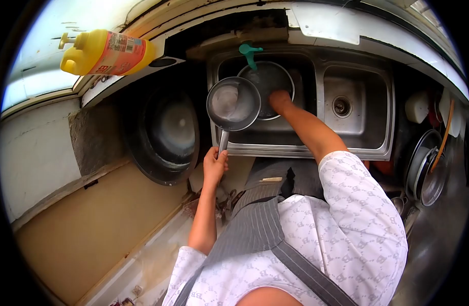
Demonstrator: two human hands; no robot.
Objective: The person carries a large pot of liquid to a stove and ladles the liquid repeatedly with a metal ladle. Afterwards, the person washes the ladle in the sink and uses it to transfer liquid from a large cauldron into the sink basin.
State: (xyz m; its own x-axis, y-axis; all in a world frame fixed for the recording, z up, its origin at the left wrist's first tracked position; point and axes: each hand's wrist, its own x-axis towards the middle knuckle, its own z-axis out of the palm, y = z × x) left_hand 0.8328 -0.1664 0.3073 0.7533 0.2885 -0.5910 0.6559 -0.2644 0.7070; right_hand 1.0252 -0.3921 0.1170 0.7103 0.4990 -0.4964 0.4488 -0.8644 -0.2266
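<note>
My left hand (215, 164) is closed around the handle of a frying pan (234, 103), which is held level over the left edge of the sink. A shiny lighter patch shows inside the pan. Behind it, a round metal basin (265, 81) sits in the left sink bowl under a green tap (251, 50), with what looks like water in it. My right hand (281, 101) reaches over the basin's right side, its fingers pointing down into it. Those fingers are hidden, so whether they grip anything does not show.
The sink's right bowl (364, 120) has a drain. Left of the sink stands a large dark basin (165, 137). A yellow bottle (109, 52) with a red label is on the ledge. Stacked pans and lids (428, 168) stand at the right.
</note>
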